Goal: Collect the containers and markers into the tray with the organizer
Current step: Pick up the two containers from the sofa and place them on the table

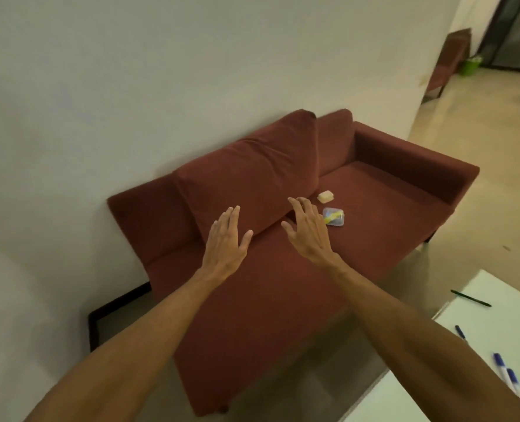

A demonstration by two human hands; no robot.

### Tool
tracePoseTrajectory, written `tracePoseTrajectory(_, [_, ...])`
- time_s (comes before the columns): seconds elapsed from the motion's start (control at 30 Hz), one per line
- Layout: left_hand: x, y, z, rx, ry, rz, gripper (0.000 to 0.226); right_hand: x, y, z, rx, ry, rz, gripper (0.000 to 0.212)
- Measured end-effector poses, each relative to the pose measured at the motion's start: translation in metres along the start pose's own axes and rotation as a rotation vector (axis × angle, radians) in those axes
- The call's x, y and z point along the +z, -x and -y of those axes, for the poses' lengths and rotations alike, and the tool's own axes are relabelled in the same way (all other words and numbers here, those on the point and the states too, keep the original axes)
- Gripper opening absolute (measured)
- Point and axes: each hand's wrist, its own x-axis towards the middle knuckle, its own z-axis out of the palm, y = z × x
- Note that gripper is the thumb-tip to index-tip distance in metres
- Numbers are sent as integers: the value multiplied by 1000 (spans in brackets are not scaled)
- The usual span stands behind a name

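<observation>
Two small containers lie on the seat of a dark red sofa [374, 208]: a cream lidded container [326, 196] and, nearer me, a clear container [334, 217] with yellow and blue contents. My right hand [309, 233] hovers just left of the clear container, fingers spread, holding nothing. My left hand [226, 242] is stretched out over the seat in front of a back cushion, also with fingers apart and nothing in it. Blue markers [504, 371] and a green pen [470, 298] lie on a white table [496, 318] at the lower right. No tray or organizer shows.
The sofa stands against a white wall, with two back cushions [252, 178]. Beige floor runs to the right of it. A second red seat [449, 62] and a green bucket [469, 66] stand far off at the upper right near a dark doorway.
</observation>
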Motion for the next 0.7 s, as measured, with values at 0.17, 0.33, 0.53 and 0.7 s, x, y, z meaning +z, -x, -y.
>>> tracePoseTrajectory(0.17, [50, -73, 1, 53, 51, 104, 68, 8, -43, -47, 142, 40, -21, 62])
tracePoseTrajectory(0.33, [114, -141, -10, 79, 124, 205, 69, 15, -82, -109, 264, 109, -17, 61])
tracePoseTrajectory(0.53, [193, -203, -26, 79, 179, 316, 69, 30, -127, -175, 347, 173, 55, 59])
tracePoseTrajectory(0.7, [247, -261, -42, 13, 240, 367, 69, 47, -182, -230, 378, 168, 149, 57])
